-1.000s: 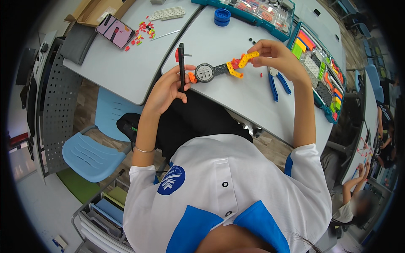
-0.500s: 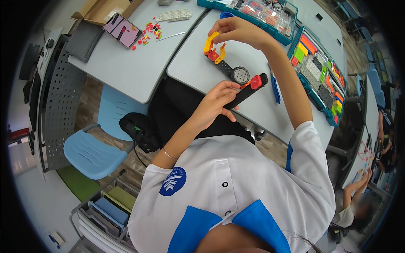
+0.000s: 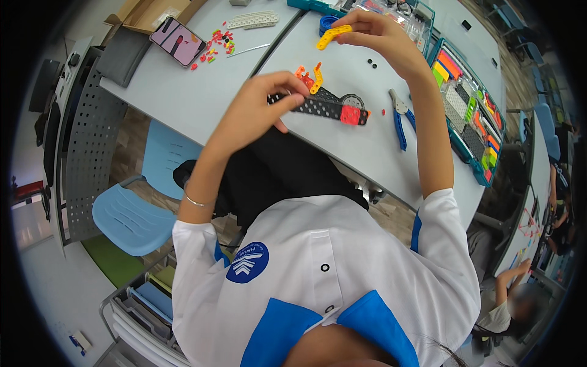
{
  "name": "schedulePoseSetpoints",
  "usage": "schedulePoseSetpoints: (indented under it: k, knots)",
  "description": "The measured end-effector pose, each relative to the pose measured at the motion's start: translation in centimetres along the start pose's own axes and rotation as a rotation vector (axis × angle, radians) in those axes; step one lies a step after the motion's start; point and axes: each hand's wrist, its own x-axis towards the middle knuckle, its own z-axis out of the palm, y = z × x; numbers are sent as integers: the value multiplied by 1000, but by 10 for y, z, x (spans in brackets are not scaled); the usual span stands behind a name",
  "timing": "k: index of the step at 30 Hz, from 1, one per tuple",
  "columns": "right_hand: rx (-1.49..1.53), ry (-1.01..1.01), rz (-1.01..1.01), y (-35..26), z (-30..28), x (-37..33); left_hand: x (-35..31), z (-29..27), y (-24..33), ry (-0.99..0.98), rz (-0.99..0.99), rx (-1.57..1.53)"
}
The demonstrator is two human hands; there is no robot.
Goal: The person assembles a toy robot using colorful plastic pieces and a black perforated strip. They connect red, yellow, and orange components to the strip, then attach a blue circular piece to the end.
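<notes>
My left hand (image 3: 263,101) is closed on one end of a black perforated building beam (image 3: 321,109). Near the beam's far end sits a red block (image 3: 350,115). Behind it a round grey wheel (image 3: 353,101) shows in part, along with a second black beam. A yellow bent piece (image 3: 317,79) stands up from orange-red connectors (image 3: 304,77) at the build's other end. Farther off, my right hand (image 3: 385,43) pinches a separate yellow bent beam (image 3: 333,35), clear of the build. A blue ring-shaped part (image 3: 328,24) is just beside that beam.
Pliers with blue handles (image 3: 400,119) lie right of the build, near small black pieces (image 3: 372,63). A teal case of coloured parts (image 3: 471,110) borders the right side. On the left table are a phone (image 3: 178,41), scattered small pieces (image 3: 220,43) and a grey perforated plate (image 3: 252,20).
My right hand has moved away from the build with a yellow bent beam, which was attached or against it before. My left hand has shifted left, and the black beam has turned.
</notes>
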Motion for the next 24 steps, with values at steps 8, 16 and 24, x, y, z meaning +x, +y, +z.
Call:
schedulePoseSetpoints:
  k: [8, 16, 24]
  knots:
    - [37, 0, 81, -6, -14, -34, 41, -23, -1, 0, 3, 220]
    - [38, 2, 53, -8, -22, -37, 33, -26, -5, -64, -56, 53]
    - [207, 159, 31, 0, -39, -39, 21, 29, -23, 141, 42, -427]
